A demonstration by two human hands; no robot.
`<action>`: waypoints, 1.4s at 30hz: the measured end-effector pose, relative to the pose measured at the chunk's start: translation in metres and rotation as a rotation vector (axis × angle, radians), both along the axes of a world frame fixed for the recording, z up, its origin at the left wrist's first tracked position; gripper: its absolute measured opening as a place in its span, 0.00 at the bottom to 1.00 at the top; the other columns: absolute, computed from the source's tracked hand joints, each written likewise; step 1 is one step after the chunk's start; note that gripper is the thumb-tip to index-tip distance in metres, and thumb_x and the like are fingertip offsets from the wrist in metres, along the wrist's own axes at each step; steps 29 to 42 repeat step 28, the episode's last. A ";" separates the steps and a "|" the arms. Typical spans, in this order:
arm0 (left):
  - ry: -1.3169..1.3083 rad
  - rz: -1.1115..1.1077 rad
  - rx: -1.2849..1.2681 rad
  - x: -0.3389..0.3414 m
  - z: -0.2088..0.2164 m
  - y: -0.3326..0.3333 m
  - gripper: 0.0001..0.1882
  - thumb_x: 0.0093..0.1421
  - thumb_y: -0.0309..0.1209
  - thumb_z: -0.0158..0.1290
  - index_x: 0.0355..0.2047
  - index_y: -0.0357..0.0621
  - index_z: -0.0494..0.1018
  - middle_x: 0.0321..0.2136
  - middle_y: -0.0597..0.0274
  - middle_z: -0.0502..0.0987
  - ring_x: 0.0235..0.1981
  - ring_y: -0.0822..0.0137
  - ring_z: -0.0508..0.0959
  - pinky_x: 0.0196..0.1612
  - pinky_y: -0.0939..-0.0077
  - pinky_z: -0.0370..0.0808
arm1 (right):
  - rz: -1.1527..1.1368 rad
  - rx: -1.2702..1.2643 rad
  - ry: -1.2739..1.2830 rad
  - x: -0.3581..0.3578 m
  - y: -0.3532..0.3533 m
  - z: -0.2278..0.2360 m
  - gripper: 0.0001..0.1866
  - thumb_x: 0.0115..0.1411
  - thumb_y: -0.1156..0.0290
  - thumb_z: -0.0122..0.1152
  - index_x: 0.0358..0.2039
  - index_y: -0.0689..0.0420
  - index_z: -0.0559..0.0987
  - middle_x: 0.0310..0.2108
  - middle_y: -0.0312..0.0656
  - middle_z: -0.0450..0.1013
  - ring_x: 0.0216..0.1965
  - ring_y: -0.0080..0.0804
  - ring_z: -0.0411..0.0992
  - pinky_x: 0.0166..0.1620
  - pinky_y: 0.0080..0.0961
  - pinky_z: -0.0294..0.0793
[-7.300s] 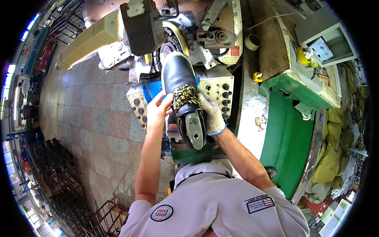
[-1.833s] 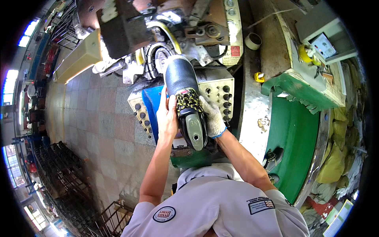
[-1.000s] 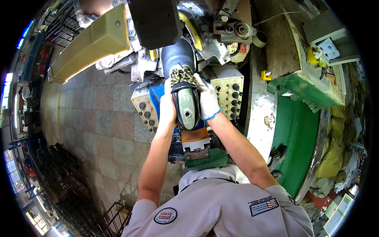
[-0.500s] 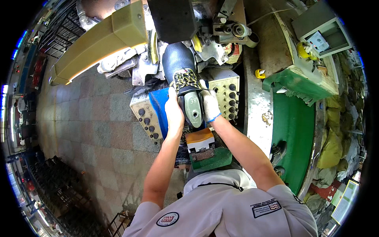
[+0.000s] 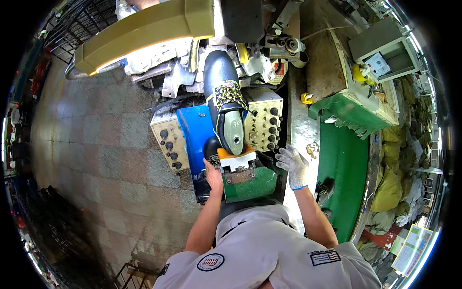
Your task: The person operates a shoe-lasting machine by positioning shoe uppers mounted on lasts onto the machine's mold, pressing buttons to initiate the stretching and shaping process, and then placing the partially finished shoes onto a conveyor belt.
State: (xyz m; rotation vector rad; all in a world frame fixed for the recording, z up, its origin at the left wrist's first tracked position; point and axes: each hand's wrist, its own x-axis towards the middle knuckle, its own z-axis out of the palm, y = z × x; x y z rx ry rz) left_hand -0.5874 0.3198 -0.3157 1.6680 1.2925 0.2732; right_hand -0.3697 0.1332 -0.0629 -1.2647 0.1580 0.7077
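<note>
A black shoe upper (image 5: 220,72) with yellow-and-black laces sits on a grey-green last (image 5: 235,126), toe under the machine head. The last's heel end rests at an orange pad (image 5: 236,153) on a metal bracket. My bare left hand (image 5: 214,179) is left of the bracket, a finger stretched out, beside a second dark shoe (image 5: 211,146) at the blue tray (image 5: 196,126); its other fingers are partly hidden. In a white glove with a blue cuff, my right hand (image 5: 293,167) is raised over the pale metal strip, fingers spread and holding nothing.
Cream control boxes with black knobs (image 5: 166,144) flank the tray. A yellow-brown machine arm (image 5: 139,36) spans the upper left. On the right, a green surface (image 5: 344,168) carries dark shoes (image 5: 326,189). A green plate (image 5: 252,184) lies just before my body.
Both hands have let go of the lasted shoe. My left hand has come down toward the bracket, my right out to the right. The orange pad now meets the last's heel end.
</note>
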 end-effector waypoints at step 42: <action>-0.772 -0.132 -0.285 0.074 0.375 -0.060 0.25 0.67 0.45 0.56 0.51 0.35 0.79 0.40 0.58 0.82 0.40 0.70 0.81 0.49 0.77 0.74 | 0.348 0.494 0.164 -0.004 -0.014 0.080 0.36 0.61 0.54 0.63 0.65 0.59 0.68 0.58 0.51 0.74 0.55 0.45 0.76 0.60 0.42 0.76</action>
